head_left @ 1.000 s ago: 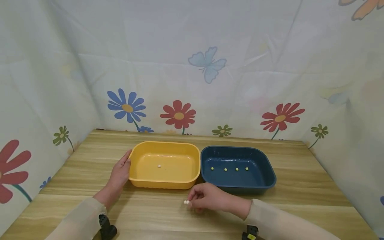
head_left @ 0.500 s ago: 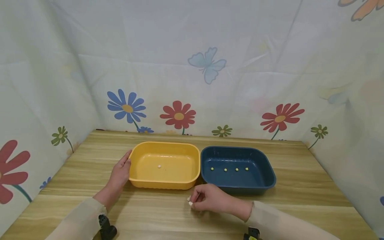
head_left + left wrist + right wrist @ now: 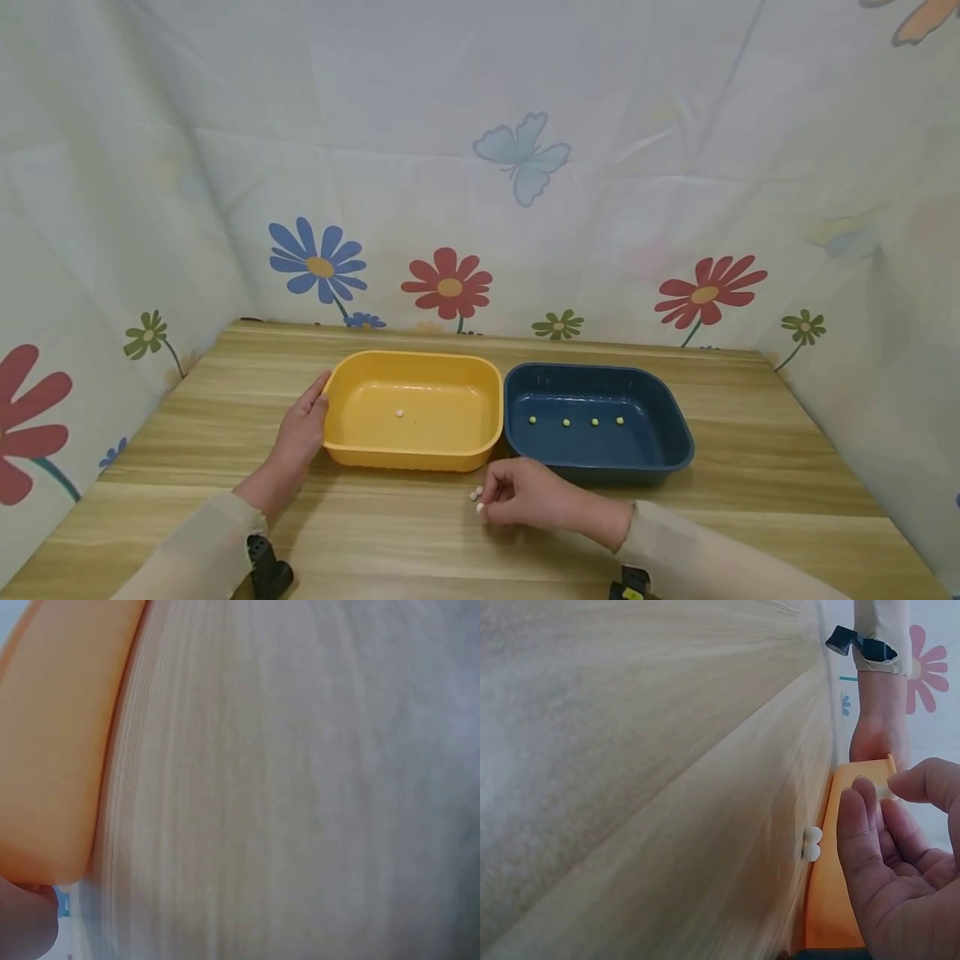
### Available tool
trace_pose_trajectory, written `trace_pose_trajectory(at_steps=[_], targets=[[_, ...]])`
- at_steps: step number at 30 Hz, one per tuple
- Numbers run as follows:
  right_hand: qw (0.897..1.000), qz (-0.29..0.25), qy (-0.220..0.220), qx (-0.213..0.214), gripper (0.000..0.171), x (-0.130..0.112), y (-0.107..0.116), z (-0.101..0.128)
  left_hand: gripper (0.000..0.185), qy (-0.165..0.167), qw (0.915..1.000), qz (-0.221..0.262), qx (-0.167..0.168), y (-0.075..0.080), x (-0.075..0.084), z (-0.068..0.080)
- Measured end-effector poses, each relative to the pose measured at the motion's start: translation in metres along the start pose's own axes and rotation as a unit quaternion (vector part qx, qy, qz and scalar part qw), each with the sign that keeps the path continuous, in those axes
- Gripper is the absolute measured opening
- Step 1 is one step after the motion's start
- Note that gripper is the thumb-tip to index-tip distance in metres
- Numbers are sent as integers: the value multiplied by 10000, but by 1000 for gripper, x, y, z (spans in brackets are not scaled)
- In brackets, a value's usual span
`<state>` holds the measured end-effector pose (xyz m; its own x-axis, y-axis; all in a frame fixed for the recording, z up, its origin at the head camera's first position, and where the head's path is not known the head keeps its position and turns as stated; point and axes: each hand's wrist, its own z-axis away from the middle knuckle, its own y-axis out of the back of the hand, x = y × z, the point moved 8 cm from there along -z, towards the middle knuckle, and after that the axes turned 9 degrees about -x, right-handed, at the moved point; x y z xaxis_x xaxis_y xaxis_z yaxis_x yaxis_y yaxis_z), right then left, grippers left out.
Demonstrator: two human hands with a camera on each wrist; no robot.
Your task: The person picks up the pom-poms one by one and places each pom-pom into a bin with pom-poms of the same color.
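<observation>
**A:** Start nearest. What is the right hand (image 3: 525,500) doing?

**B:** It sits on the table (image 3: 375,542) just in front of the two trays, fingers curled, thumb and forefinger drawn close. The white beads (image 3: 811,844), a touching pair, lie on the wood just beside those fingertips. I cannot tell from either view whether the hand is pinching anything.

**A:** And the left hand (image 3: 303,429)?

**B:** It lies flat and relaxed, fingers straight, against the left wall of the yellow tray (image 3: 412,457), seemingly steadying it.

**A:** What is in the trays?

**B:** The yellow tray holds a single white bead (image 3: 400,412) on its floor. The blue tray (image 3: 600,468), touching it on the right, holds a row of yellow-green beads (image 3: 566,422).

**A:** So which step is this?

**B:** I judge it to be the pick-up, with the fingers closing on the loose pair, probably bound for the yellow tray since the colour matches.

**A:** What does the next move call for?

**B:** A fine fingertip pinch, since round beads roll easily. After that, a lift clear over the near rim.
</observation>
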<state>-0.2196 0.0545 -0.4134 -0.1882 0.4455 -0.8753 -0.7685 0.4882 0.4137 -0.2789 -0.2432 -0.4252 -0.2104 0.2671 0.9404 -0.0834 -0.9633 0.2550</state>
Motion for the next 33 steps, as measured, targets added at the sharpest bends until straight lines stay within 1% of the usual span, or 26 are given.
trace_pose_trajectory(at_steps=[3, 7, 10, 17, 23, 28, 33], targets=[[10000, -22, -44, -20, 6, 1, 0, 0, 55, -8, 10000, 16, 0, 0, 0, 0], [9996, 260, 31, 48, 7, -1, 3, 1, 55, 0, 10000, 11, 9, 1, -1, -1], [9994, 346, 73, 66, 8, -2, 3, 1, 55, -2, 10000, 1, 14, 1, -1, -1], [9994, 311, 129, 20, 7, -4, 4, 3, 55, -14, 10000, 40, -1, 0, 0, -1], [9999, 147, -6, -64, 7, -4, 5, 0, 55, -70, 9999, 72, -7, 0, -1, -2], [9999, 82, 72, -70, 5, -9, 7, -1, 55, -40, 10000, 74, 25, 1, -3, -3], [9998, 143, 143, 10, 4, -15, 12, 0, 55, -6, 9999, 102, 41, 1, -5, -4]])
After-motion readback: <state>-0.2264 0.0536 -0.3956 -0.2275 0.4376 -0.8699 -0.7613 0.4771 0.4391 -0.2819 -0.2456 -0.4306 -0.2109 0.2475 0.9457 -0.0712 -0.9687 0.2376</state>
